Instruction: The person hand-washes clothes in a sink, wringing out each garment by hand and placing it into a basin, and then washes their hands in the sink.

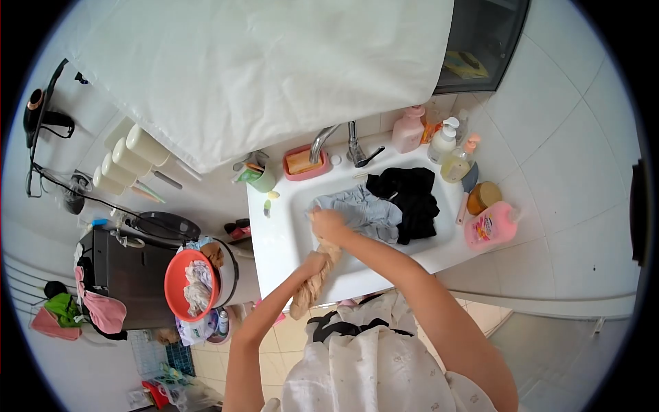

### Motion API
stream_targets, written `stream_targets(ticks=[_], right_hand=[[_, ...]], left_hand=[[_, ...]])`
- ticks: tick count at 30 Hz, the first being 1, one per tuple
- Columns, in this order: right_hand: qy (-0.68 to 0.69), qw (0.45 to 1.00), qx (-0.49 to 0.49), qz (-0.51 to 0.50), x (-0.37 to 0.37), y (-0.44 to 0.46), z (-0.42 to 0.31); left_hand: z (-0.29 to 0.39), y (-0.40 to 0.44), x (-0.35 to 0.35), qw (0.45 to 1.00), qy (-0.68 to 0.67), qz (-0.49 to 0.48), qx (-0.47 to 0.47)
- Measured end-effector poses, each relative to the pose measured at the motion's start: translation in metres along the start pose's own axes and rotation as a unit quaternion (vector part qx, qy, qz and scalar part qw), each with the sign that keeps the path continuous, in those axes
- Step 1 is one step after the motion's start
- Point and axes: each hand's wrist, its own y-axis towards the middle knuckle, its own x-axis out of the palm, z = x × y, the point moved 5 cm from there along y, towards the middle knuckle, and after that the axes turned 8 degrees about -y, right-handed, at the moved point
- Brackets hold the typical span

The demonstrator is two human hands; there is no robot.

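A twisted length of beige cloth (309, 294) stretches between my hands at the near left edge of the white sink (447, 233). My left hand (314, 264) is closed around its middle, and the lower end hangs past the sink's front edge. Above it, my right hand (328, 225) is closed on the upper end, over the basin. A crumpled light blue garment (367, 211) lies in the basin just beyond my right hand. Beside it to the right is a black garment (412, 199). The fingertips are partly hidden by the cloth and the hands.
A faucet (353, 147) and a pink soap dish (294, 165) stand behind the basin. Several bottles, including a pink one (493, 225), line the right side. A green cup (262, 180) is at the left corner. An orange basin (177, 283) holding white cloth sits further left.
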Motion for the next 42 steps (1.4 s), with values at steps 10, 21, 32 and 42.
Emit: stream_targets(ticks=[10, 21, 32, 42], right_hand=[[-0.23, 0.969, 0.043, -0.081, 0.041, -0.028, 0.005], [0.27, 0.951, 0.089, -0.118, 0.038, -0.038, 0.041], [0.474, 0.85, -0.03, -0.227, 0.035, -0.023, -0.12], [0.504, 0.73, 0.045, -0.459, 0.193, 0.012, -0.344]], left_hand=[[-0.016, 0.001, 0.032, 0.967, 0.049, -0.041, -0.246], [-0.018, -0.04, 0.025, 0.945, -0.201, -0.098, -0.238], [0.005, -0.199, -0.023, 0.655, -0.696, 0.224, -0.192], [-0.125, -0.379, -0.086, 0.55, -0.644, 0.475, -0.238]])
